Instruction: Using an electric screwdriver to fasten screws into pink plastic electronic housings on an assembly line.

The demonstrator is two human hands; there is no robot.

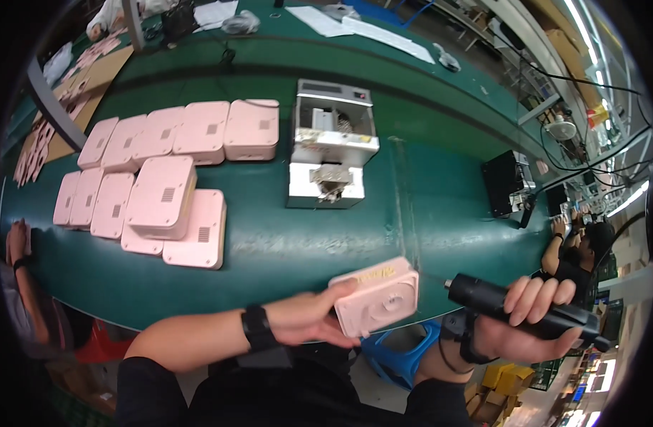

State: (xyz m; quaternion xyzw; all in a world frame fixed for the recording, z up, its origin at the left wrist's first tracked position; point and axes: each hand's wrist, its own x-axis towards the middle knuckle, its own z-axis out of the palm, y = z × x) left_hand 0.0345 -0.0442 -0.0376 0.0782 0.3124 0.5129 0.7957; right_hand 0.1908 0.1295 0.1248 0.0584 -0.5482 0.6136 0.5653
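Note:
My left hand grips a small pink plastic housing by its left side, above the table's near edge. Its recessed face with a round grey part is turned toward me, and yellow marks show on its upper edge. My right hand is wrapped round a black electric screwdriver. The tool's thin bit points left at the housing's right side, with a small gap between them. At the left of the table, several pink boxes with small vent slots and corner holes stand in two rows, one resting on top of others.
A grey and white screw feeder stands mid-table. To the right is a black box-shaped device. Pink cut-outs lie on cardboard at far left. Other people sit at both ends. A blue stool is below the near edge.

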